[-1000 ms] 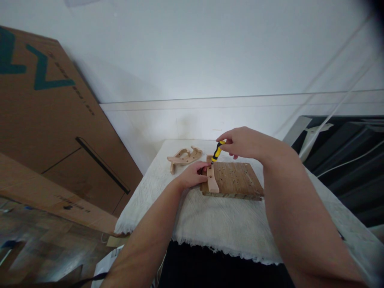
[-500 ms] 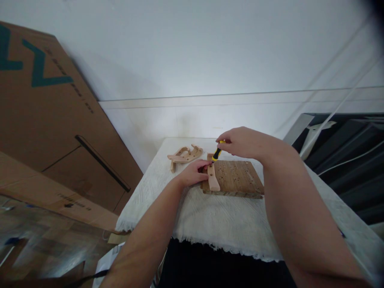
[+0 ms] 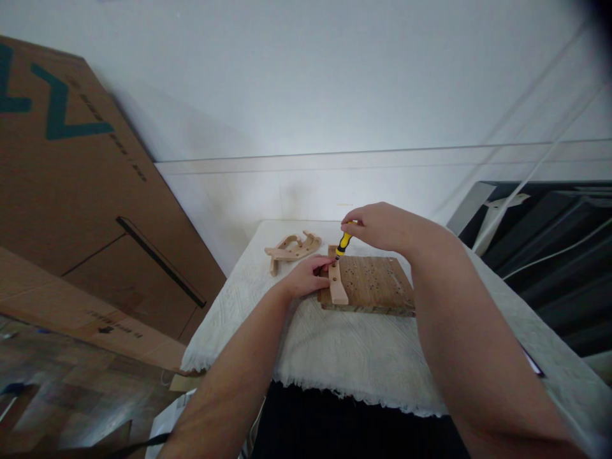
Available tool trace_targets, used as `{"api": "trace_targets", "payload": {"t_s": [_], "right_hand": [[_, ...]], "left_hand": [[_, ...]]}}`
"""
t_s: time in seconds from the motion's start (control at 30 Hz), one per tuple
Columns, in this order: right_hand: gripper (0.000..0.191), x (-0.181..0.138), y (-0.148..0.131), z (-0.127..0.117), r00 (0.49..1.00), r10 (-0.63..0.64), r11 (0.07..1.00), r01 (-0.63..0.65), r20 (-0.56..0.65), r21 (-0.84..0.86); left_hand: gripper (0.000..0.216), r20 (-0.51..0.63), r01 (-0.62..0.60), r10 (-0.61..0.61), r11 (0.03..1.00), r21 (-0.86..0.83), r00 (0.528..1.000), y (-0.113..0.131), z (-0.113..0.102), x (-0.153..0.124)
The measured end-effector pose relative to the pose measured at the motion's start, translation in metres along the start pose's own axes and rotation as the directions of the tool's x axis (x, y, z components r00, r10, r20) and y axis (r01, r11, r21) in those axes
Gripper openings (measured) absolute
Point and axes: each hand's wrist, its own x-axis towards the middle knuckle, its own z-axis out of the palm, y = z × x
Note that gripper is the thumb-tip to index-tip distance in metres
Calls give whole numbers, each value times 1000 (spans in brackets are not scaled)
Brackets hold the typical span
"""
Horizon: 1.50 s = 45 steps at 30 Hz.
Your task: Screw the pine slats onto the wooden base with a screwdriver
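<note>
Item 1: screwdriver [image 3: 343,243], yellow and black handle. Location: above the left part of the board, its tip at the far portion of the pale wooden piece. Long axis: slanted, tip down and to the left, butt up and to the right. Whether a screw sits under the tip is too small to tell.

Item 2: right hand [image 3: 377,223]. Fingers and thumb closed around the upper end of the handle, wrist arched above the board.

Item 3: left hand [image 3: 306,277]. Partly curled, thumb and fingers apart at the left edge of the wooden piece, fingertips beside the tool's tip. Whether they pinch anything there cannot be told.

Item 4: pale wooden piece [image 3: 339,293], 2 dark holes visible. Lies flat on the board; long axis near to far, broad end toward the person.

Item 5: brown board [image 3: 377,280], pitted with small holes; long axis left to right, on a white cloth [image 3: 363,357].

Item 6: pale wooden assembly [image 3: 287,254], behind the left hand, apart from the board.

Change noted: the handle shows more yellow than 0.5 s earlier, while the tip keeps its place; judged as turning at the same spot, work there unfinished.
</note>
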Motion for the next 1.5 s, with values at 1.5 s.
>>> {"api": "trace_targets", "payload": {"t_s": [1.5], "right_hand": [[38, 2, 5, 4, 998, 50, 998, -51, -34, -40]], "left_hand": [[42, 17, -47, 48, 997, -58, 999, -3, 1, 0]]}}
